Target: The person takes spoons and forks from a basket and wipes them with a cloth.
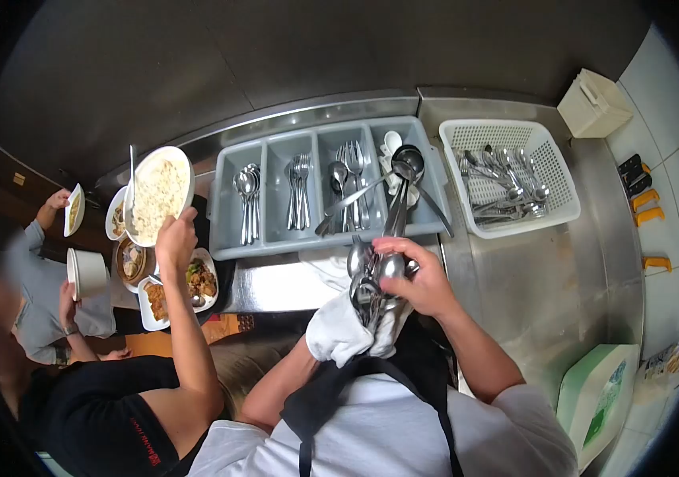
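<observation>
A bundle of spoons and forks [367, 290] is held close in front of my body. My left hand is hidden in a white cloth [339, 330] wrapped about the bundle's lower end; only the wrist [299, 362] shows. My right hand [423, 280] has its fingers curled over the spoon heads on the bundle's right side. Just beyond is a grey cutlery tray [261, 248]. Its compartments hold spoons [249, 199], forks [299, 191], a mixed group of forks and spoons [349, 179], and ladles [407, 163] with a white spoon [392, 141].
Right of the tray, a white perforated basket [570, 208] holds jumbled cutlery. On the left, one person's hand [176, 242] holds a plate of rice [160, 195]; another person holds a white bowl [89, 273] and a small dish. Food plates stand there. A green-and-white box [594, 397] is at lower right.
</observation>
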